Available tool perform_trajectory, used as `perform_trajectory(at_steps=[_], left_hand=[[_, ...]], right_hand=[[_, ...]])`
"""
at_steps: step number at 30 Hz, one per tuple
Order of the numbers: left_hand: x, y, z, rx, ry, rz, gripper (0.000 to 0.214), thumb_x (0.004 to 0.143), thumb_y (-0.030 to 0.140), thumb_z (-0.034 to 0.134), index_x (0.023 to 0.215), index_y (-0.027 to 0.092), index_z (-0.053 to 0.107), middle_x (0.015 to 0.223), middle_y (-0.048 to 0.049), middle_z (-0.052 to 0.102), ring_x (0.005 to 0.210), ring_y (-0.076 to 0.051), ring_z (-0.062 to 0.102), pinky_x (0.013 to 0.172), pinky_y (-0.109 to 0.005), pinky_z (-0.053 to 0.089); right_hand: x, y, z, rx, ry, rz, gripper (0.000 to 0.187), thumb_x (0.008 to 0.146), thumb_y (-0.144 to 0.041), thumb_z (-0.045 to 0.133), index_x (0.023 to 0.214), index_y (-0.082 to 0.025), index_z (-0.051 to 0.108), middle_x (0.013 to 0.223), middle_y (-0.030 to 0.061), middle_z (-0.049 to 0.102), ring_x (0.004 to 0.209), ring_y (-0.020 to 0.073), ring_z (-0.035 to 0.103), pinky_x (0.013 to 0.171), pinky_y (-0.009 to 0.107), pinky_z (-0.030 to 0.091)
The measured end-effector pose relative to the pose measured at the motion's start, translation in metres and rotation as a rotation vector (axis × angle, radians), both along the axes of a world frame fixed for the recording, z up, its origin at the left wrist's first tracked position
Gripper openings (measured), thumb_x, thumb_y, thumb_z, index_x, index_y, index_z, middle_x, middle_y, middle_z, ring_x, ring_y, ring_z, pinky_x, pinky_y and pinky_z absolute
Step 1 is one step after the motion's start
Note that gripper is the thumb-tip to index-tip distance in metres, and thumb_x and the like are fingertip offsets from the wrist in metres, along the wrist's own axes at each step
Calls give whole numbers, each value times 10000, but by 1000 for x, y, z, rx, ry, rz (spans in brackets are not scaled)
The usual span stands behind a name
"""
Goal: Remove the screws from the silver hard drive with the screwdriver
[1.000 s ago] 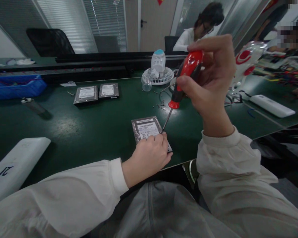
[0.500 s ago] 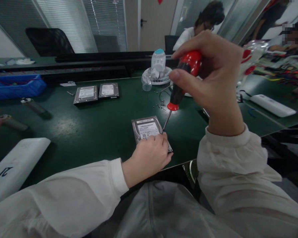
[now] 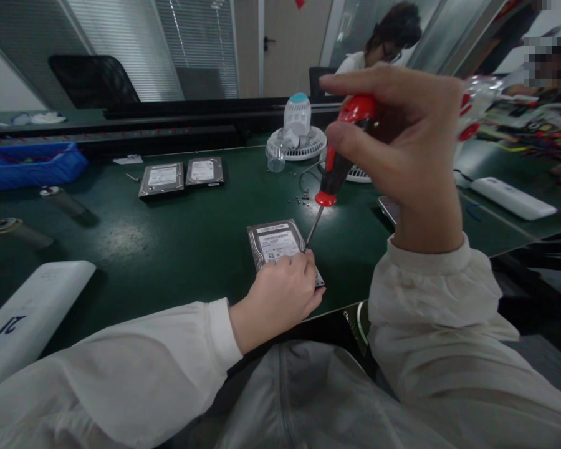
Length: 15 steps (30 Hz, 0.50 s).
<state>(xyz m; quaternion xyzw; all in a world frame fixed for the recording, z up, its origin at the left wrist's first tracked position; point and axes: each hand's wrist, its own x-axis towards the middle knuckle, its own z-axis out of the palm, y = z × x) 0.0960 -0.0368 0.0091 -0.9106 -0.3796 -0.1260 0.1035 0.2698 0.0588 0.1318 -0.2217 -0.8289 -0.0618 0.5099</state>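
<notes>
A hard drive [image 3: 278, 239] lies label up on the green table near its front edge. My left hand [image 3: 284, 282] grips the drive's near part, with fingertips gathered at its right edge beside the screwdriver tip. Above and to the right, my right hand [image 3: 402, 134] holds the handle of a red and black screwdriver [image 3: 335, 171] between thumb and fingers, the index finger stretched over its top. The shaft slants down to the drive's right edge. My left fingertips hide the exact contact point and the near part of the label.
Two more hard drives [image 3: 162, 177] lie farther back. Small screws [image 3: 303, 199] are scattered beyond the drive, near a white fan [image 3: 298, 125]. To the left are metal cylinders [image 3: 62, 199], a blue bin [image 3: 32, 165] and a white case [image 3: 37, 312]. A person [image 3: 393, 37] sits opposite.
My right hand's fingers have shifted around the screwdriver handle, and the index finger is straighter. Another person's hand at the left edge has left view. My left hand and the drive stay put.
</notes>
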Motion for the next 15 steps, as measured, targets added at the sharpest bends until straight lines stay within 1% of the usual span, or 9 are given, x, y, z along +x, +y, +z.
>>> perform_trajectory(at_steps=[1,3,4,6,10,15], left_hand=[[0,0,0,2,-2,-1,591,981,461,478,1352,8,552,1004,-155,695,787,-230,674,547,-311,450],[0,0,0,-2,-1,0,587,983,462,475,1352,12,555,1013,-158,696,791,-227,675,550,-307,449],[1,0,0,-7,2,1,587,983,463,474,1353,14,554,1019,-160,697,795,-227,676,552,-305,449],[1,0,0,-16,10,2,589,983,465,475,1360,18,549,1030,-167,696,801,-226,676,556,-302,450],[1,0,0,-13,15,3,595,980,467,477,1364,18,548,1005,-164,695,788,-230,674,552,-307,450],[0,0,-1,4,-5,2,592,981,465,471,1358,16,553,1024,-157,695,783,-230,670,541,-320,450]], right_hand=[[0,2,-1,-8,25,40,382,812,-237,695,1192,-250,729,1065,27,766,892,190,703,719,319,525],[1,7,-4,-18,62,105,427,792,-200,674,1210,-279,718,977,13,773,801,175,710,609,285,504],[2,10,-5,-21,68,116,432,796,-197,655,1215,-286,714,924,8,771,761,172,709,566,274,489],[2,12,-7,-35,58,95,421,819,-205,620,1222,-291,708,858,2,758,719,169,705,524,268,467],[2,11,-8,-16,16,99,429,830,-238,597,1249,-278,682,888,6,737,742,173,701,531,276,467],[2,5,-8,-76,66,107,375,858,-208,601,1187,-353,707,913,-5,714,783,164,707,591,289,513]])
